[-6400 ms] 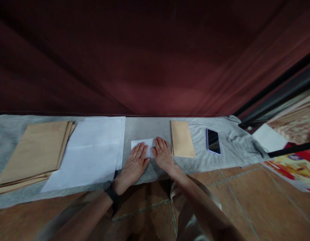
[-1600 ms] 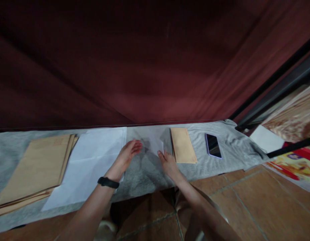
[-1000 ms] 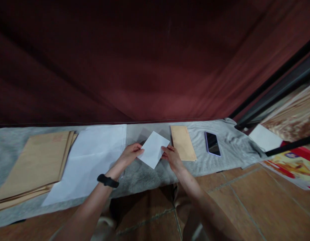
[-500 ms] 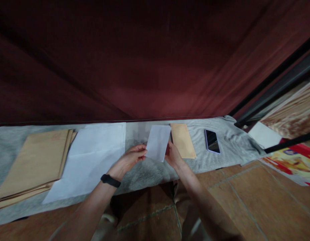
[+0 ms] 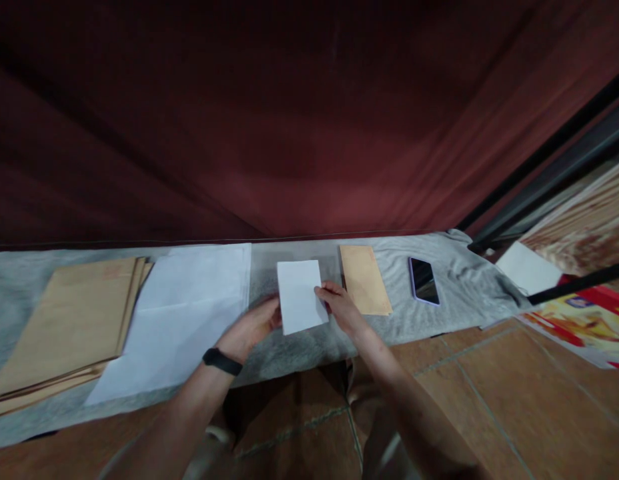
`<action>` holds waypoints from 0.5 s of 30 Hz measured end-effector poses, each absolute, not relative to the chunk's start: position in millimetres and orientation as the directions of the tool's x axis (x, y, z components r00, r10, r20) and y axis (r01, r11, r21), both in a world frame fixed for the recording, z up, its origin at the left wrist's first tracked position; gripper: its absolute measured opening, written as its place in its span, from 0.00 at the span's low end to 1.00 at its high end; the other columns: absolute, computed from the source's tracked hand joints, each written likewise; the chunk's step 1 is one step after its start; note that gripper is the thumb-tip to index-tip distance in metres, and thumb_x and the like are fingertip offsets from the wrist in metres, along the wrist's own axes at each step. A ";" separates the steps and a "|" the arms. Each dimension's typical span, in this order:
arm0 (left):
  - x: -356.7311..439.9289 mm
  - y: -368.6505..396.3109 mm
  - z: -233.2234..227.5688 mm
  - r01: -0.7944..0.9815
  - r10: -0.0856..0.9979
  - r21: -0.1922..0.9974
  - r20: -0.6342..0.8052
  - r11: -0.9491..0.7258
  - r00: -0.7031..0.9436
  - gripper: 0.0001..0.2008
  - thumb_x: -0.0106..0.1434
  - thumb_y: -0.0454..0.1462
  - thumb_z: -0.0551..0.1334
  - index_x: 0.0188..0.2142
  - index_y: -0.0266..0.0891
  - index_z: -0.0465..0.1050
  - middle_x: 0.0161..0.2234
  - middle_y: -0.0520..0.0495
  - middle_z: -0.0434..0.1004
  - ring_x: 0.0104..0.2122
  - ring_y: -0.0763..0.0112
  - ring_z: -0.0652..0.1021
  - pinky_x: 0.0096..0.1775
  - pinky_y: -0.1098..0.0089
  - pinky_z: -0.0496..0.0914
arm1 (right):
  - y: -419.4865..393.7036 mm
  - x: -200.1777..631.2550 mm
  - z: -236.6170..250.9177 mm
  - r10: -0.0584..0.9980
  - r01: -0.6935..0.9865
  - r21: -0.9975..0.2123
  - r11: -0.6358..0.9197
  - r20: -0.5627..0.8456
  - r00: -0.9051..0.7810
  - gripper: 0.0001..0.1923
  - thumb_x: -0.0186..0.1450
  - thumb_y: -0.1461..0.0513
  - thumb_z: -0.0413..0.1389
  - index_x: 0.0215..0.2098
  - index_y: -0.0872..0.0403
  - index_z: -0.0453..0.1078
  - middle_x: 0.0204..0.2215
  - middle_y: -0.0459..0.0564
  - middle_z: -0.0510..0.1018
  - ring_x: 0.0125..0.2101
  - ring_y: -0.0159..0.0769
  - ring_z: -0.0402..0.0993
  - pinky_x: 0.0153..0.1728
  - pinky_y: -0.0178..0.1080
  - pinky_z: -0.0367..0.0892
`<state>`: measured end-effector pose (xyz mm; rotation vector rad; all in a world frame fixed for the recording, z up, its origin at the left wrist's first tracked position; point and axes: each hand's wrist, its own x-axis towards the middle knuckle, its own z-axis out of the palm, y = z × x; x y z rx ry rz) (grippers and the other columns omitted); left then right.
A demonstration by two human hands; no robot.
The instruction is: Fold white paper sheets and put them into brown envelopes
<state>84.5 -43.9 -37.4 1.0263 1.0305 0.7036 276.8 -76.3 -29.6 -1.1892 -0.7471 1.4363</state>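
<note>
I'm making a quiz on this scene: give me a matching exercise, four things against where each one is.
Things:
1. folded sheet
2. phone
3. envelope stack
4. single envelope

Places:
a. far left on the grey cloth
b. between both hands
c. furthest right of the four
d. just right of the right hand

Pairs: 1-b, 2-c, 3-a, 4-d. The left hand grips the sheet's left edge, the right hand its right edge.

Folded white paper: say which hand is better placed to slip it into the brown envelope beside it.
Probably right. The right hand grips the folded white paper on the edge nearest the brown envelope; the left hand holds the far edge.
</note>
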 end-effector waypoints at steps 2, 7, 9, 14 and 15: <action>75.8 -29.9 -34.8 -0.142 0.861 0.873 -0.412 0.467 0.299 0.20 0.60 0.53 0.62 0.37 0.39 0.77 0.33 0.42 0.82 0.35 0.61 0.81 0.39 0.61 0.76 | -74.2 280.3 -36.6 0.965 -0.219 -0.949 -0.227 -0.250 0.084 0.13 0.51 0.53 0.68 0.27 0.53 0.75 0.20 0.40 0.75 0.22 0.28 0.64 0.24 0.31 0.58; 63.4 -19.8 -26.7 -0.166 0.923 0.910 -0.359 0.379 0.138 0.24 0.51 0.52 0.71 0.40 0.38 0.77 0.36 0.44 0.82 0.36 0.62 0.80 0.36 0.66 0.73 | -70.2 281.5 -54.3 0.975 -0.013 -0.977 -0.213 -0.214 0.055 0.07 0.55 0.56 0.64 0.26 0.51 0.77 0.19 0.40 0.73 0.22 0.30 0.64 0.24 0.33 0.58; 64.8 -24.2 -27.6 -0.041 0.951 0.959 -0.273 0.282 0.148 0.24 0.45 0.49 0.74 0.38 0.37 0.78 0.34 0.46 0.82 0.34 0.64 0.79 0.35 0.68 0.71 | -69.2 279.9 -58.4 0.980 0.022 -0.981 -0.191 -0.189 0.064 0.05 0.56 0.57 0.65 0.26 0.50 0.77 0.18 0.40 0.73 0.23 0.32 0.67 0.27 0.34 0.61; 68.8 -25.8 -39.7 0.112 0.973 0.982 -0.166 0.149 0.163 0.15 0.47 0.45 0.69 0.32 0.38 0.78 0.27 0.50 0.79 0.27 0.68 0.76 0.31 0.70 0.66 | -68.7 277.5 -60.1 0.991 0.198 -0.975 -0.098 -0.077 0.113 0.05 0.58 0.58 0.63 0.25 0.48 0.77 0.20 0.42 0.73 0.28 0.38 0.72 0.34 0.38 0.66; 68.1 -23.5 -42.6 0.133 0.978 0.982 -0.153 0.134 0.145 0.14 0.48 0.44 0.68 0.32 0.39 0.78 0.26 0.51 0.78 0.27 0.68 0.75 0.30 0.70 0.65 | -69.1 277.6 -59.8 0.991 0.258 -0.962 -0.085 -0.054 0.124 0.05 0.59 0.58 0.62 0.27 0.48 0.77 0.21 0.43 0.74 0.29 0.38 0.72 0.36 0.39 0.67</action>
